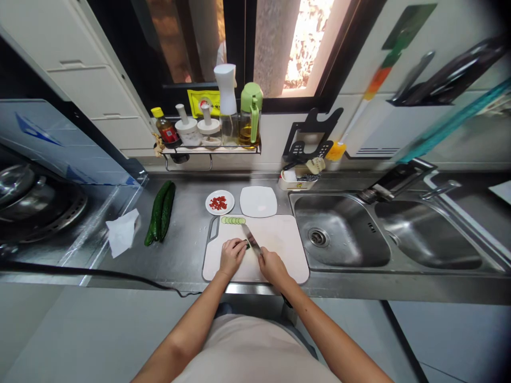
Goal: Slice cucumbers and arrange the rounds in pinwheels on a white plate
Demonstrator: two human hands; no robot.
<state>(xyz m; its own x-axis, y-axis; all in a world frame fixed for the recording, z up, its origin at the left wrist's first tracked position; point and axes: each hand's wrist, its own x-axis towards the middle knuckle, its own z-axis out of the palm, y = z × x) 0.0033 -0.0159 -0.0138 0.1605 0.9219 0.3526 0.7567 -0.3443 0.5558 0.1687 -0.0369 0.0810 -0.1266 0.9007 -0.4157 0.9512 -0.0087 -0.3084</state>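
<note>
My right hand (273, 267) is closed round the handle of a kitchen knife (251, 238), its blade pointing up and left over a white cutting board (283, 234). Left of the blade, my left hand (232, 256) is closed with fingertips curled on a small piece of cucumber (248, 246), mostly hidden under the fingers. A row of overlapping cucumber slices (233, 220) lies along the board's top left edge. Behind the board stand a round white plate (219, 211) with chopped red pieces (218, 202) and a square white plate (258, 202).
Two whole cucumbers (160, 213) and a crumpled white paper (123, 233) lie to the left. A double steel sink (343, 258) borders the board on the right. Above the counter hangs a rack (211, 150) with seasoning jars and bottles. A pot (19, 191) stands at far left.
</note>
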